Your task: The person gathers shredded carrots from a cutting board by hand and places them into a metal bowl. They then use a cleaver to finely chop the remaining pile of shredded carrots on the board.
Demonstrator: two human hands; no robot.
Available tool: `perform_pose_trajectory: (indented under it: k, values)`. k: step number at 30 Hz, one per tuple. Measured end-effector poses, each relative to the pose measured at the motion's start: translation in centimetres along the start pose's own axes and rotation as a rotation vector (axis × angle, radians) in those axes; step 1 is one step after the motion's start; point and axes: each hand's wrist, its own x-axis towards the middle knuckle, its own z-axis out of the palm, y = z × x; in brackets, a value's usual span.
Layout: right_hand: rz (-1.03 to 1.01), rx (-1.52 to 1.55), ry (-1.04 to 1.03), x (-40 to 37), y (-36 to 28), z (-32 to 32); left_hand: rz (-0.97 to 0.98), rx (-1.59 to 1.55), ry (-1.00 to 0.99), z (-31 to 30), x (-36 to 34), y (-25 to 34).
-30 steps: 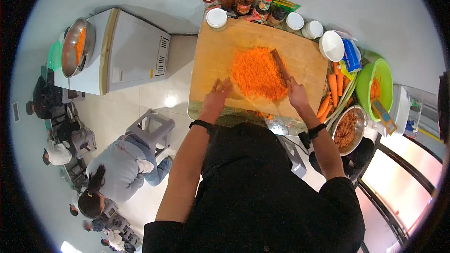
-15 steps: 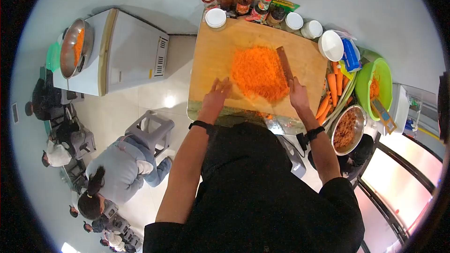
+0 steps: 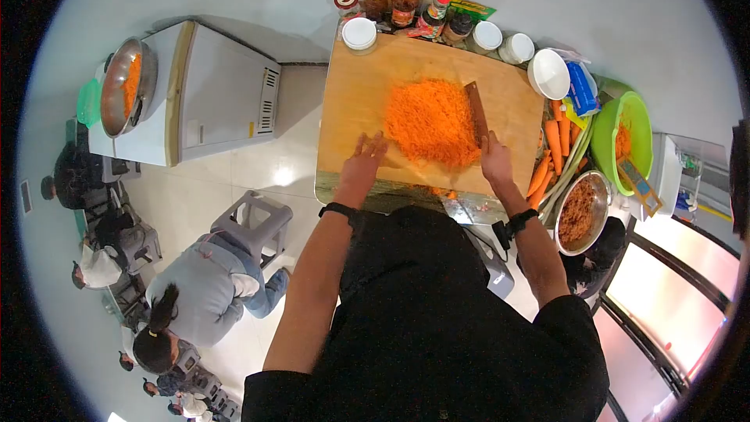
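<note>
A broad heap of finely shredded carrot (image 3: 431, 121) lies on the wooden cutting board (image 3: 351, 86). My right hand (image 3: 496, 159) grips the handle of a cleaver (image 3: 476, 112), whose dark blade stands along the right side of the heap. To the left of the carrot, my left hand (image 3: 365, 158) rests at the board's surface with its fingers spread, holding nothing. A small gap separates its fingertips from the shreds. Scraps of carrot also lie along the board's front edge.
Jars and sauce bottles (image 3: 405, 1) line the back edge. At right are whole carrots (image 3: 555, 141), a white bowl (image 3: 549, 75), a green basin (image 3: 637, 129) with a grater (image 3: 638, 187), and a metal bowl of brown food (image 3: 578, 215). A person (image 3: 199, 297) sits at left near a stool (image 3: 254, 223).
Hands, cleaver and carrot heap keep nearly the same places. The whole view has shifted slightly, and the seated person at left has moved a little.
</note>
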Motion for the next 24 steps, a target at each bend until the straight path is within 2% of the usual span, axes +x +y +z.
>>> perform_pose_trajectory:
  k: [3, 7, 10, 12, 16, 19, 21, 24]
  values:
    - [-0.07, -0.015, 0.054, 0.4, 0.7, -0.4, 0.007, 0.039, 0.002, 0.1, 0.1, 0.1]
    - [-0.03, 0.077, 0.053, 0.0, 0.3, -0.9, 0.023, 0.035, 0.034, 1.0, -0.2, -0.2]
    - [-0.096, 0.033, 0.018, 0.4, 0.1, -1.7, 0.018, 0.041, 0.037, 0.7, 0.4, 0.0]
    - [0.019, 0.032, 0.075, -0.3, -0.5, -1.6, 0.014, 0.053, 0.038, 0.4, 0.2, -0.2]
    - [-0.051, 0.008, 0.035, 0.0, 0.6, -1.0, -0.003, 0.017, 0.023, 0.1, 0.0, 0.2]
    - [0.044, 0.178, 0.108, -0.5, 0.8, -0.7, -0.018, -0.006, 0.034, 0.7, 0.0, -0.2]
    - [-0.059, 0.016, 0.092, -0.8, 1.4, -0.5, 0.0, -0.033, 0.062, 1.1, 0.1, 0.0]
    - [0.008, 0.131, 0.079, -0.6, 1.0, -1.4, -0.003, -0.011, 0.086, 1.1, 0.2, -0.3]
